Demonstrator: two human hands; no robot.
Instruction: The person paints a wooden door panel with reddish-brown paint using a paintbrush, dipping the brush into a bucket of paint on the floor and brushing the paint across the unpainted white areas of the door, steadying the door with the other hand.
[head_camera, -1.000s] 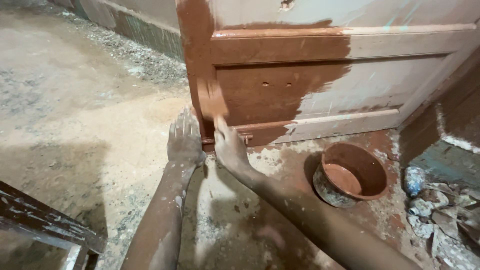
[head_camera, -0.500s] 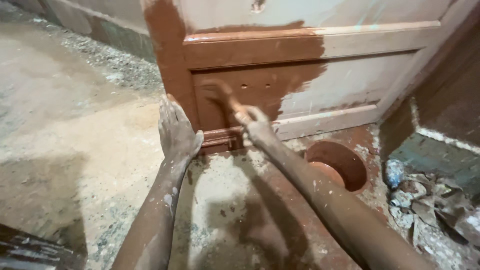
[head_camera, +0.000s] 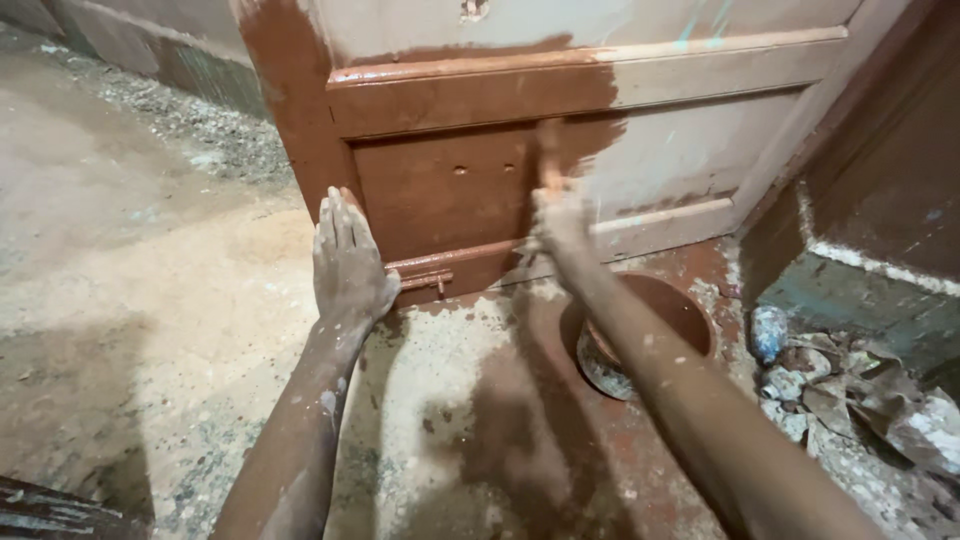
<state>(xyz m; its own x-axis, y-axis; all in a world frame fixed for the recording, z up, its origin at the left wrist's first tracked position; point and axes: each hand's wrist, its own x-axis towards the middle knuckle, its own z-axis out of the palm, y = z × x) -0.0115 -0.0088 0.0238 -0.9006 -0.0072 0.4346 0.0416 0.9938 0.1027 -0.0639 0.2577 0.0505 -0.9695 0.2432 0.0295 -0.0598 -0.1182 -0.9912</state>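
Against the door (head_camera: 480, 190): left hand (head_camera: 348, 262) flat, fingers spread, holding nothing; right hand (head_camera: 560, 218) gripping blurred brush (head_camera: 548, 155), above paint bowl (head_camera: 690, 310).

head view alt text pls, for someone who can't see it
A person's right hand holds a paintbrush against a door that is partly painted brown, while the left hand lies flat by the door's lower left corner. A brown paint bowl sits on the spattered floor beside rubble.
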